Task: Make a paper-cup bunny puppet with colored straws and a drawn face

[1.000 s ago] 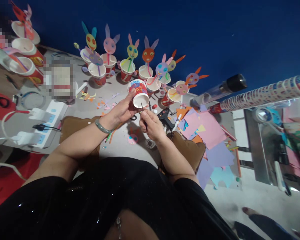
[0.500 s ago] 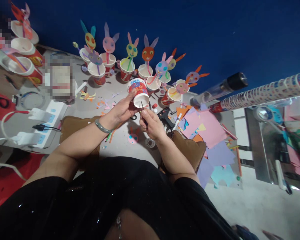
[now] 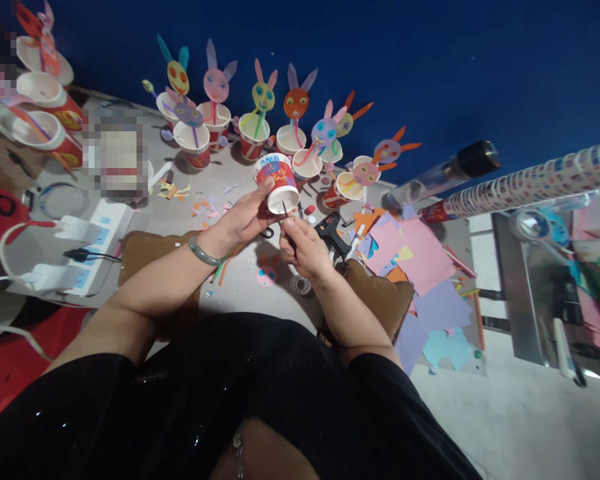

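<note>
My left hand [image 3: 250, 213] is wrapped round a red and white printed paper cup [image 3: 275, 172], tipped so that its white base [image 3: 283, 200] faces me. In my right hand [image 3: 303, 247] is a thin dark pointed tool [image 3: 285, 208], gripped between closed fingers. Its tip meets the white base or lies just in front of it; I cannot tell whether it pierces the card. Most of the tool is hidden by the fingers. Just below the cup, a black loop [image 3: 267, 233] shows. On the table under my hands lies a pink paper rabbit face [image 3: 267, 275].
Behind the cup stand several paper cups with paper rabbit heads [image 3: 296, 105]. A black glue gun [image 3: 334, 233] lies right of my hands, near coloured paper sheets [image 3: 423, 257]. A long cup stack [image 3: 530, 180] extends rightward. At left is a white power strip [image 3: 103, 250] with cords.
Both hands, the cup and the tool stay in nearly the same place. The view has shifted slightly.
</note>
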A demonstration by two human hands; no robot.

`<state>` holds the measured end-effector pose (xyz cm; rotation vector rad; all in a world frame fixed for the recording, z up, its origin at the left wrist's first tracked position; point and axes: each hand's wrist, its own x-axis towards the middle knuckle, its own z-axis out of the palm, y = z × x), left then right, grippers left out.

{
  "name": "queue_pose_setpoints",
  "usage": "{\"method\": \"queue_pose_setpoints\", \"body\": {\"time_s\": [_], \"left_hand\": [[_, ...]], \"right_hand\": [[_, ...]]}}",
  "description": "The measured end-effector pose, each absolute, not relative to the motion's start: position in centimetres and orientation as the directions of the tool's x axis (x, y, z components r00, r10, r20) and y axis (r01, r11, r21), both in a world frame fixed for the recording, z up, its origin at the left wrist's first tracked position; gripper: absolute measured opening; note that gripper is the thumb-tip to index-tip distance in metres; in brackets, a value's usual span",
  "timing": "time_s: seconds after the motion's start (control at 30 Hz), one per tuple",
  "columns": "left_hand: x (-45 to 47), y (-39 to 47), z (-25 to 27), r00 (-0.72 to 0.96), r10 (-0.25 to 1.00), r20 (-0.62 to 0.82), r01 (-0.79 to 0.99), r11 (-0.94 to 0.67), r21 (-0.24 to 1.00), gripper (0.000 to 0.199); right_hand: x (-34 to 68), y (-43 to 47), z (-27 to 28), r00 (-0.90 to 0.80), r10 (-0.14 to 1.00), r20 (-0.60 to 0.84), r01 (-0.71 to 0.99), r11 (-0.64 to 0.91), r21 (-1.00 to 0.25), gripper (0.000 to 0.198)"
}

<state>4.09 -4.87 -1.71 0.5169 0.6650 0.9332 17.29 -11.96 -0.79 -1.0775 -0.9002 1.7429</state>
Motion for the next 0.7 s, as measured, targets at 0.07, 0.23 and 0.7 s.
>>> {"method": "queue_pose_setpoints", "body": {"time_s": [0.07,0.23,0.7], "left_hand": [[4.0,-4.9,-1.6,0.415,0.858,-0.303,-0.543,0.501,0.674,0.051],[4.0,-4.8,-1.4,0.383,0.867,-0.318,-0.507,0.485,0.712,0.048],[3.9,-4.4,-2.1,0.372,0.913,-0.168,-0.533,0.358,0.767,0.057]], "right_hand": [[17.3,-12.0,-0.7,-0.250,0.920,-0.301,-0.313,-0.371,-0.874,0.057],[17.4,-12.1,-0.3,-0.279,0.905,-0.322,-0.348,-0.407,-0.844,0.052],[17.9,-12.1,-1.5,-0.012,1.000,0.019,0.282,0.022,-0.959,0.048]]}}
